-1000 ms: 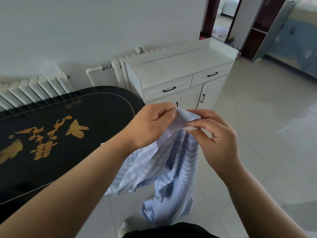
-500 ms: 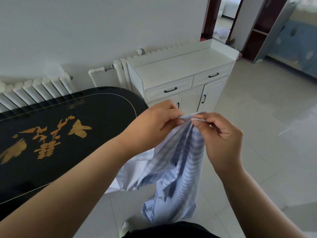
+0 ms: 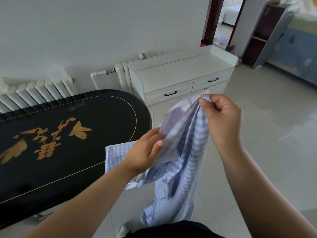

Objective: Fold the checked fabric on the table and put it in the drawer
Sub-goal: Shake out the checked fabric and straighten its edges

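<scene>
The blue-and-white checked fabric (image 3: 185, 152) hangs bunched in the air past the right end of the black table (image 3: 72, 152), one corner lying on the table's edge. My right hand (image 3: 221, 121) pinches the fabric's top corner, held high. Lower down, my left hand (image 3: 145, 152) grips the cloth along its left edge. The fabric's bottom trails toward the floor in front of my body. The white cabinet (image 3: 180, 73) stands behind, and both of its drawers (image 3: 169, 94) are shut.
White radiators (image 3: 34, 93) line the wall behind the table and cabinet. The tiled floor (image 3: 265, 134) stretches to the right toward a doorway (image 3: 223, 19) and a dark shelf unit (image 3: 260, 36).
My hands have parted: the left slid down and left along the fabric's edge, while the right kept the top corner and moved slightly right. The cloth is spread wider between them.
</scene>
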Action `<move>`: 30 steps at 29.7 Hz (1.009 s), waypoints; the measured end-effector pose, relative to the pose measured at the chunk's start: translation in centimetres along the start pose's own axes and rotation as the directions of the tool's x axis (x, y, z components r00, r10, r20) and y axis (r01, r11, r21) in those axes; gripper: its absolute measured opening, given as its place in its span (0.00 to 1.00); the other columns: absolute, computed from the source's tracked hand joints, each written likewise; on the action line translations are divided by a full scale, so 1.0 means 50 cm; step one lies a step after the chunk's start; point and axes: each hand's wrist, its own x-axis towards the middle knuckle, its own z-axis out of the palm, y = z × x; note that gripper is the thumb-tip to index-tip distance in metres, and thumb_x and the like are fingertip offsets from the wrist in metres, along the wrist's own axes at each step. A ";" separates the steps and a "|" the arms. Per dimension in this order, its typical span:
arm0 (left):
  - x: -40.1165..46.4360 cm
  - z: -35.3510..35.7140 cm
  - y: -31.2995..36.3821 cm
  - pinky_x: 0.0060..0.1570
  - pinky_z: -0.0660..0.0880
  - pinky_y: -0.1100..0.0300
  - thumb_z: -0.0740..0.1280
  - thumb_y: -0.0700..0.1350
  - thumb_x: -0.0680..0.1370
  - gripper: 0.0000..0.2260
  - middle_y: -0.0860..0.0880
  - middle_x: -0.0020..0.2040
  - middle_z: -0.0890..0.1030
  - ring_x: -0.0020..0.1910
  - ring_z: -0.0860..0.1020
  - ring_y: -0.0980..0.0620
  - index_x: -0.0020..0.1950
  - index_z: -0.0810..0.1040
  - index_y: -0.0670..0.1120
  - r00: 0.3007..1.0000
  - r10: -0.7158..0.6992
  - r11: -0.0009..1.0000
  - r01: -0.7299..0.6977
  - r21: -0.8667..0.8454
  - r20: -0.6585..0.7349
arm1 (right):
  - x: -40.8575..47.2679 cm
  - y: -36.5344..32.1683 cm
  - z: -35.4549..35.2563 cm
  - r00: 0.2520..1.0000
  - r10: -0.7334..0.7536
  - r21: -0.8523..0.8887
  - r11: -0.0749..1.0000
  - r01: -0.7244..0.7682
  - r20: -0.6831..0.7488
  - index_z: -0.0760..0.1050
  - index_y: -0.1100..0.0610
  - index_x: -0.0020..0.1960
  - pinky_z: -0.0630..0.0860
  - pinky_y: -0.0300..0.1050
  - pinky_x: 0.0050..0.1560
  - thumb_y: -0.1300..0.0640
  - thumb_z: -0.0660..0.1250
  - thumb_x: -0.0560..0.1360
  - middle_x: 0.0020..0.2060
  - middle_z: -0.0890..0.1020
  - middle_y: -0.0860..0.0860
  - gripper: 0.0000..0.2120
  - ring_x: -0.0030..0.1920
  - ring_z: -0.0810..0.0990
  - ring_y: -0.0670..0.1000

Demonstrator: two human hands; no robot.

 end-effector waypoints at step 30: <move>0.231 -0.004 0.036 0.46 0.73 0.55 0.68 0.51 0.74 0.12 0.46 0.46 0.81 0.46 0.78 0.47 0.49 0.78 0.43 0.769 -0.363 0.846 0.036 0.531 0.526 | 0.191 0.085 -0.199 0.978 0.034 -0.061 0.997 -0.047 -0.204 0.73 0.71 0.40 0.68 0.44 0.38 0.58 0.68 0.73 0.32 0.73 0.62 0.15 0.35 0.69 0.50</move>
